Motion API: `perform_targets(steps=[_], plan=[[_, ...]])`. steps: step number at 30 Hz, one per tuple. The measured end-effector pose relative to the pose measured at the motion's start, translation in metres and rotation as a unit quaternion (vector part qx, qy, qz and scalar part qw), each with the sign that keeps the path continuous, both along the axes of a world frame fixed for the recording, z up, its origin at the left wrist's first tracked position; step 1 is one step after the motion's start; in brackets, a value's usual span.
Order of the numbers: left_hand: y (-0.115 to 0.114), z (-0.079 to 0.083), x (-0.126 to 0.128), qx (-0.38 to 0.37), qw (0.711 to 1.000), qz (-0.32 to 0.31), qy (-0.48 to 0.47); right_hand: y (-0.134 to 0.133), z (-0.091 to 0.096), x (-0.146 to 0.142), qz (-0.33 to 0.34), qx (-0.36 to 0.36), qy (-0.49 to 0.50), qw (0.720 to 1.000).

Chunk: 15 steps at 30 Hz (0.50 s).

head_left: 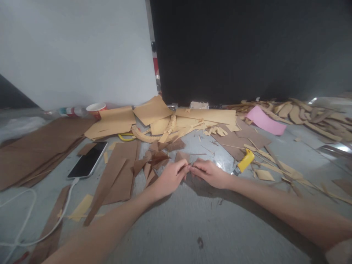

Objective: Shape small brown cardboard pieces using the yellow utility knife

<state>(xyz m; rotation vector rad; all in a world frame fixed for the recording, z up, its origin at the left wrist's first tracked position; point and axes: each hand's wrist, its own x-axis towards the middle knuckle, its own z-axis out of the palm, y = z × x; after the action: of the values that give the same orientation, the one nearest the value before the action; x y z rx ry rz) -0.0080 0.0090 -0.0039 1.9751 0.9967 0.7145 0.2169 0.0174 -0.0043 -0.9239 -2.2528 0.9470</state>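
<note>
My left hand (172, 175) and my right hand (210, 173) meet fingertip to fingertip over the grey table. Both are closed in a pinch on a small piece of brown paper (182, 157), which shows just above my left fingers; the rest of it is hidden by the hands. Left of my left hand lies a heap of folded brown paper pieces (154, 159). To the right of my right hand rests a yellow-handled utility knife (246, 160).
Brown sheets (121, 172) and a phone (88, 161) with a white cable (68, 200) lie at left. Tan paper sheets (115, 119), a curved tan paper piece (148, 137) and a paper cup (96, 108) are behind. A pink sheet (266, 120) and many paper strips (288, 170) lie at right.
</note>
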Motion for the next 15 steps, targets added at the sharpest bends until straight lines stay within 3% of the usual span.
perform_targets(steps=[15], plan=[[0.0005,-0.0004,-0.0008,0.001,1.000,0.004,-0.002,-0.0009,0.0011,0.0014,-0.002,-0.038,-0.001,0.999]])
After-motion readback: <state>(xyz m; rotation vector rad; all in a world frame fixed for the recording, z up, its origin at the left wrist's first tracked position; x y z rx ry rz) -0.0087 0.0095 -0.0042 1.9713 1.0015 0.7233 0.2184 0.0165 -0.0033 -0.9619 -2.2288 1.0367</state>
